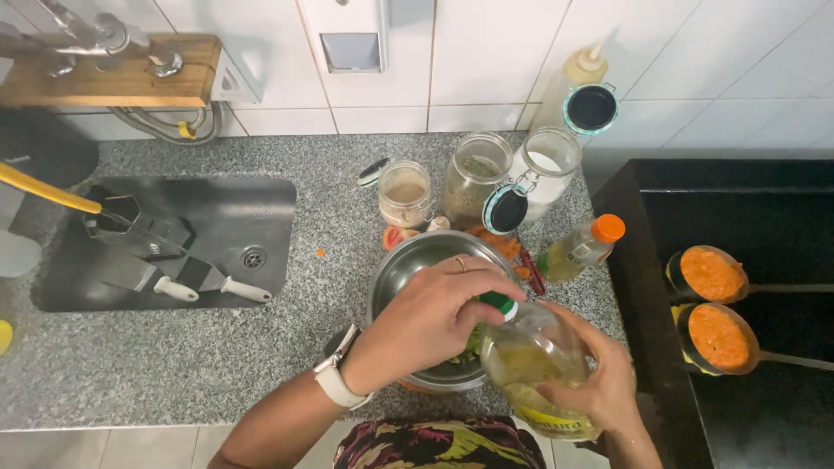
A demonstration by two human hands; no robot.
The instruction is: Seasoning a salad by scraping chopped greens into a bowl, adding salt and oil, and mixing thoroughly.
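Steel bowl [408,269] of greens, left hand [430,317] gripping green cap [499,304], right hand [599,382] clasping oil bottle [530,365].

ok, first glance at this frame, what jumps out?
The two hands at bottom centre: the left hand grips the green cap of a clear bottle of yellowish liquid, which the right hand holds tilted beside a steel bowl. On the right, two ladles of orange paste stand out against a black surface. On the left, spatulas lie in the dark sink.
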